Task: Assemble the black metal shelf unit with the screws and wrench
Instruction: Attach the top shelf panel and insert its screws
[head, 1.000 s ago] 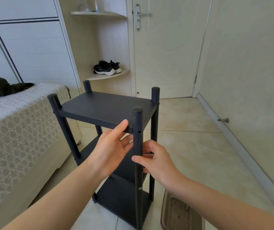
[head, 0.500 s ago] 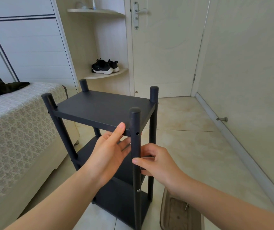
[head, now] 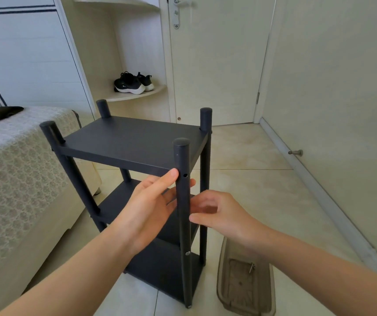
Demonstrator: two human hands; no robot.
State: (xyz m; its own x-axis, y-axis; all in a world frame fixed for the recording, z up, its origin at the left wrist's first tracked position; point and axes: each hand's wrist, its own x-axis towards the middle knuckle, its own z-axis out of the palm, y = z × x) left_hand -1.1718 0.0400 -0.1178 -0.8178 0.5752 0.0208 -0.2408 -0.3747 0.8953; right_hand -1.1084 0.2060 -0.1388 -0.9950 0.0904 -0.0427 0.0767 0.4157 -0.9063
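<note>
The black metal shelf unit (head: pixel 135 142) stands upright on the tiled floor with three tiers and four round posts. My left hand (head: pixel 151 208) reaches under the top tier's front right corner with straight fingers, its index tip against the front right post (head: pixel 183 224) beside an empty screw hole (head: pixel 185 175). My right hand (head: pixel 221 213) is blurred just right of that post, fingers loosely curled, thumb tip at the post's edge; nothing shows in it. A screw head (head: pixel 187 253) sits lower in the same post.
A brownish plastic tray (head: pixel 226 290) lies on the floor right of the shelf, with a small metal piece (head: pixel 251 266) in it. A bed (head: pixel 11 179) stands close on the left. A door (head: pixel 217 65), a corner shelf with shoes (head: pixel 132 84) and a wall doorstop (head: pixel 295 152) lie beyond.
My right hand's thumb, earlier across the front of the post, has drawn back to the post's right edge. The left hand stays under the top tier.
</note>
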